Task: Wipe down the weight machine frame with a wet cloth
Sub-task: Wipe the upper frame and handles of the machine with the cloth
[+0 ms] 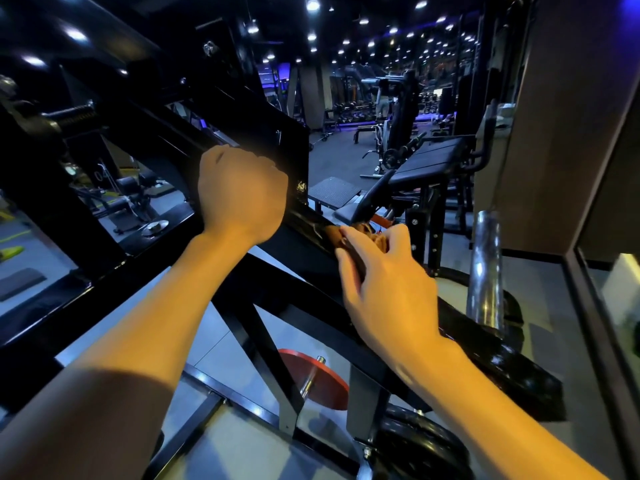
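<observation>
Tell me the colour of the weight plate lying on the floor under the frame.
Red, a round weight plate with a metal peg; head view shows it.

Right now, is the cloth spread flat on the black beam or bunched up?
Bunched up. The brown cloth shows only as a crumpled wad under the right hand, whose curled fingers press it onto the sloping beam.

The cloth (375, 239) shows only as a brownish crumple past the right hand (388, 285), whose palm covers most of it; its extent cannot be told. The left hand (242, 195) hides its own fingers behind its knuckles, along with the frame beam (311, 223) beneath it. At six o'clock both forearms are cut by the picture's bottom edge. The red weight plate (322, 382) is partly hidden behind a strut. Toward one o'clock, distant dumbbell racks (356, 110) are too small to make out.
</observation>
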Demonstrator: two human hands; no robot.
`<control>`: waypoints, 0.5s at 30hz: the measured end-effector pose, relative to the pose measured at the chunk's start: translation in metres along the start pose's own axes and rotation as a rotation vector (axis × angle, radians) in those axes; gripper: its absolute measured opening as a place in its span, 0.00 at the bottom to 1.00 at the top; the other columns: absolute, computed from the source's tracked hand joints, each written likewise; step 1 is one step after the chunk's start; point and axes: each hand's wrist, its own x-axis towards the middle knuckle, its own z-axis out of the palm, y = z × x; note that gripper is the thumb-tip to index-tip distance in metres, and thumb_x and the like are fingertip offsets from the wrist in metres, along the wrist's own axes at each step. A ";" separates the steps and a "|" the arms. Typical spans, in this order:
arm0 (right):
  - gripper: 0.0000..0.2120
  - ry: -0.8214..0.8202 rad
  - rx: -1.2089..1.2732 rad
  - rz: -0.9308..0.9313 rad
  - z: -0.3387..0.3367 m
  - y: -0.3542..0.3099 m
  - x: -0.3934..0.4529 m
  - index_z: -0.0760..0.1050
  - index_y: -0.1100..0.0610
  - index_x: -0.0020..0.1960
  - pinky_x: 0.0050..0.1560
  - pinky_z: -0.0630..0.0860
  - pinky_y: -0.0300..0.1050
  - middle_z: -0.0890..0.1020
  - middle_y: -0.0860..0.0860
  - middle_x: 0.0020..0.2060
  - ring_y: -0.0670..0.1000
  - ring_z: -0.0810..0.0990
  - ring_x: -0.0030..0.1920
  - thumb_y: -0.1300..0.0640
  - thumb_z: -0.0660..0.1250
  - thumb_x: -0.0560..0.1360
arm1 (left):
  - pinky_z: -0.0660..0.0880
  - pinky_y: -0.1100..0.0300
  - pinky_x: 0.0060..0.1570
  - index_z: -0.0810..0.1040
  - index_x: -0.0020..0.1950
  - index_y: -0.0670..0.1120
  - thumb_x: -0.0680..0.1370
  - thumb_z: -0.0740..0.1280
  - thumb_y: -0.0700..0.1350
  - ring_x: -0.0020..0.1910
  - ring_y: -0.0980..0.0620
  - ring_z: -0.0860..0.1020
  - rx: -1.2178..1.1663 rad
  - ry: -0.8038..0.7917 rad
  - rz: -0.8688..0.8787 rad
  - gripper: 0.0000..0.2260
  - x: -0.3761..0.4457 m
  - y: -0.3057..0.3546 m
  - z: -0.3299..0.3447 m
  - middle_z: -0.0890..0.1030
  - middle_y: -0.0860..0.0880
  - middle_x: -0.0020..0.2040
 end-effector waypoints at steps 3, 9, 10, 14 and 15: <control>0.18 -0.031 0.003 -0.034 -0.011 0.014 -0.014 0.74 0.45 0.73 0.23 0.67 0.32 0.70 0.49 0.52 0.43 0.71 0.29 0.43 0.61 0.84 | 0.65 0.49 0.70 0.80 0.36 0.47 0.81 0.48 0.51 0.43 0.47 0.76 0.000 -0.025 -0.008 0.24 0.001 0.000 0.000 0.80 0.50 0.37; 0.22 -0.077 -0.028 0.130 -0.040 0.062 -0.062 0.76 0.47 0.73 0.22 0.62 0.28 0.69 0.46 0.50 0.38 0.69 0.26 0.44 0.63 0.81 | 0.64 0.46 0.72 0.80 0.39 0.50 0.82 0.50 0.51 0.41 0.48 0.73 -0.006 -0.060 -0.007 0.21 0.001 0.001 0.000 0.78 0.52 0.35; 0.22 -0.068 -0.032 0.125 -0.038 0.061 -0.060 0.76 0.47 0.73 0.24 0.66 0.29 0.69 0.47 0.50 0.39 0.70 0.27 0.43 0.62 0.81 | 0.63 0.48 0.72 0.84 0.49 0.49 0.82 0.51 0.52 0.46 0.47 0.77 -0.036 -0.049 -0.009 0.22 0.000 0.001 -0.001 0.82 0.51 0.42; 0.20 0.000 0.019 0.046 -0.016 0.030 -0.027 0.75 0.47 0.72 0.24 0.74 0.37 0.67 0.47 0.52 0.42 0.72 0.29 0.43 0.59 0.84 | 0.64 0.49 0.71 0.84 0.61 0.47 0.81 0.53 0.52 0.58 0.48 0.79 -0.216 0.011 -0.065 0.22 -0.002 0.012 -0.008 0.84 0.50 0.56; 0.19 0.003 0.015 0.027 -0.012 0.023 -0.019 0.75 0.47 0.71 0.24 0.74 0.37 0.67 0.47 0.52 0.43 0.72 0.29 0.43 0.59 0.84 | 0.66 0.46 0.70 0.85 0.59 0.46 0.81 0.54 0.51 0.57 0.47 0.79 -0.245 0.017 -0.062 0.21 -0.002 0.017 -0.009 0.84 0.49 0.56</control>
